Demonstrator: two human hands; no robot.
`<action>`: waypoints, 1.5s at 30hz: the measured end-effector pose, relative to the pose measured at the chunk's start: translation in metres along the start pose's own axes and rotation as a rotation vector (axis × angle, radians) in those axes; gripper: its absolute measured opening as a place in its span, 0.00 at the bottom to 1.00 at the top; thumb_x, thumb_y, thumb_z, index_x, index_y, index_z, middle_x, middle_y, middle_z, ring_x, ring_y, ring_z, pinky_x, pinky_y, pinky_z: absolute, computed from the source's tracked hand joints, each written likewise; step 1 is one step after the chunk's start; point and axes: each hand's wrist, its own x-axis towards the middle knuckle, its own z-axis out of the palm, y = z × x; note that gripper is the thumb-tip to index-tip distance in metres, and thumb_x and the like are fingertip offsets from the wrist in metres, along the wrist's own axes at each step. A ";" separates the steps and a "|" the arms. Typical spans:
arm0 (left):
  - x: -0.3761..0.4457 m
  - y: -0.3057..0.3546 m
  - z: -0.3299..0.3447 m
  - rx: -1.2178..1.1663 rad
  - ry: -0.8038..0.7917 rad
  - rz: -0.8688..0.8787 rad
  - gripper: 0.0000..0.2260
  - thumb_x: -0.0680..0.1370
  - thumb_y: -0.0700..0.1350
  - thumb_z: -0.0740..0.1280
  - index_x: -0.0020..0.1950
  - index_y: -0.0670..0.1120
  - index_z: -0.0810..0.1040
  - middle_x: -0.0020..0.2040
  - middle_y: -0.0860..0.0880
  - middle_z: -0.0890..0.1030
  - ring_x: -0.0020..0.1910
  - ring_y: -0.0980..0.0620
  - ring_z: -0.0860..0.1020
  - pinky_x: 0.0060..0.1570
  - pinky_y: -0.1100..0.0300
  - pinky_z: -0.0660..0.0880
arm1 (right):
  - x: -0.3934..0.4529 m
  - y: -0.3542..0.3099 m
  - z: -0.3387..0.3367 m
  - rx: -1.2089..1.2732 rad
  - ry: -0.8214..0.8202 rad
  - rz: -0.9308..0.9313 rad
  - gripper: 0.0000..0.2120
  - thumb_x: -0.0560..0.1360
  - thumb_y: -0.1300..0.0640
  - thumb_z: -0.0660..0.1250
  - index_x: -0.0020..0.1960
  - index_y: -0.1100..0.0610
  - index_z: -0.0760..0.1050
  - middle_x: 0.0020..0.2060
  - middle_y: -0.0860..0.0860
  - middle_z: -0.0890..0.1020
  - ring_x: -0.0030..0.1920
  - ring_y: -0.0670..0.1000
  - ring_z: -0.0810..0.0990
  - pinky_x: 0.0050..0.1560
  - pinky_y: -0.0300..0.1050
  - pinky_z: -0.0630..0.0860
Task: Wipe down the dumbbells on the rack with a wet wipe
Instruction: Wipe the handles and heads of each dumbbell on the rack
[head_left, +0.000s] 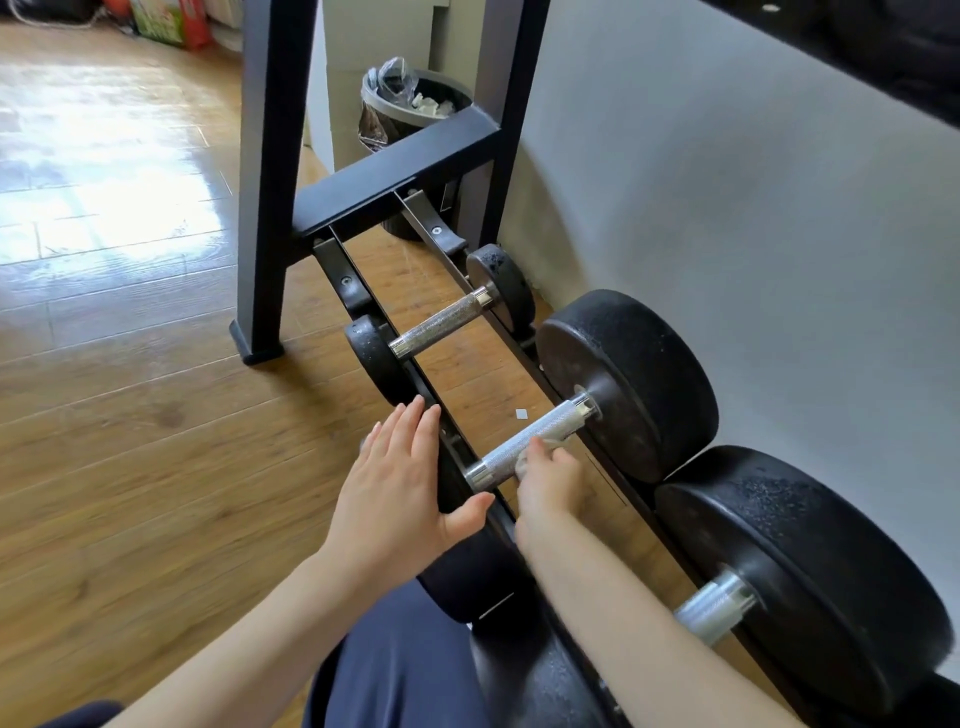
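Home gym corner: dumbbell rack (374, 176), wood-plank floor (130, 415), lined wastebasket (410, 111).

Bright daylight from the upper left glares white on the floor (104, 171); soft shadows fall, edges bow, and everything looks slightly blurred.

I see my two bare forearms reaching in from the near edge, with no sleeves, watch or rings visible. My left hand (402, 483) and right hand (548, 480) are both uncovered. Below them, dark navy trousers (405, 670) in smooth, plain fabric cover my legs.
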 end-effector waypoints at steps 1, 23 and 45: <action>0.000 0.000 0.000 -0.002 0.002 0.003 0.51 0.63 0.73 0.38 0.80 0.45 0.46 0.80 0.47 0.47 0.79 0.50 0.46 0.70 0.61 0.36 | -0.004 0.004 0.001 0.030 -0.060 0.064 0.12 0.81 0.59 0.58 0.45 0.64 0.76 0.30 0.51 0.73 0.32 0.46 0.71 0.42 0.39 0.73; -0.001 0.000 0.000 -0.015 0.011 0.005 0.51 0.63 0.73 0.39 0.80 0.45 0.47 0.80 0.46 0.49 0.79 0.50 0.47 0.71 0.61 0.37 | 0.014 0.011 -0.031 0.323 -0.495 0.062 0.10 0.78 0.67 0.60 0.56 0.62 0.76 0.34 0.48 0.81 0.36 0.40 0.80 0.44 0.34 0.75; -0.002 0.000 0.000 -0.034 0.016 0.018 0.50 0.64 0.73 0.40 0.80 0.44 0.49 0.80 0.45 0.50 0.79 0.49 0.49 0.71 0.61 0.38 | 0.039 -0.012 -0.031 0.369 -0.136 -0.015 0.04 0.75 0.63 0.67 0.43 0.57 0.77 0.51 0.58 0.82 0.50 0.50 0.81 0.52 0.42 0.76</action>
